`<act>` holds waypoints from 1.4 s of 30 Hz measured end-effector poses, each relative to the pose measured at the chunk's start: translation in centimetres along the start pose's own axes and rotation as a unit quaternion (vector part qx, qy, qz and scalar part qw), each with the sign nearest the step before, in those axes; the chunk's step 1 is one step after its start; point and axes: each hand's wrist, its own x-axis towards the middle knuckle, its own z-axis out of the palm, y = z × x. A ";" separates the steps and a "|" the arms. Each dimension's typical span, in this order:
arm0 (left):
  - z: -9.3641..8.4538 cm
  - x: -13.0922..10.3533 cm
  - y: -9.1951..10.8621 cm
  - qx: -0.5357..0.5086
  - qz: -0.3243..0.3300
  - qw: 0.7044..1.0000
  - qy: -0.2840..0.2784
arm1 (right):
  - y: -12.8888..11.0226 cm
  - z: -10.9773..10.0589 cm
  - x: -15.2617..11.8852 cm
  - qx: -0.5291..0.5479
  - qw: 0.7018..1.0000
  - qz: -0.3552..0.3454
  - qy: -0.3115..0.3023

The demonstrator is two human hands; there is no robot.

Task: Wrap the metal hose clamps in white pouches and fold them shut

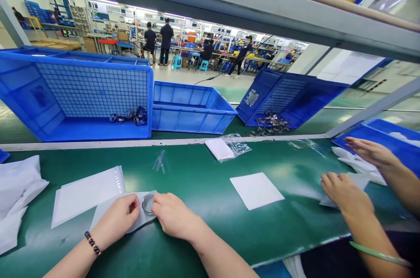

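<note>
My left hand (120, 216), with a beaded bracelet on its wrist, is closed in a pinch on a thin white sheet or pouch (104, 211). Whether that is one layer or a bag I cannot tell. Over its right end a round metal ring (147, 204) stands between my two hands. The fingers of my right hand (173, 216) are closed on the ring's right side, their tips partly hidden. Left of the ring, a stack of flat white sheets (85, 192) with printing along one edge lies partly under the pouch.
A white sheet (257, 190) and a clear plastic bag (239, 143) lie on the green table (203, 182). Behind are blue crates (95, 131), two holding metal rings (272, 124). On the right, a co-worker's hands (348, 192) handle white material. White pouches (19, 199) lie left.
</note>
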 end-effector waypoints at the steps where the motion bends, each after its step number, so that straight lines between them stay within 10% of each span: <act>1: 0.0 -0.2 0.2 0.012 0.007 1.000 -0.004 | -0.1 0.0 0.0 0.003 1.000 -0.007 -0.001; 14: -2.5 3.0 -0.5 0.060 0.101 0.992 -0.044 | -0.8 0.6 0.1 0.025 0.999 -0.024 -0.016; 30: -1.2 4.3 -1.7 0.052 0.100 0.991 -0.071 | -0.6 2.3 0.8 -0.009 0.999 -0.036 -0.011; 42: -1.0 4.0 -2.4 -0.003 0.110 0.993 -0.045 | -1.0 1.4 0.5 0.221 0.975 0.033 0.010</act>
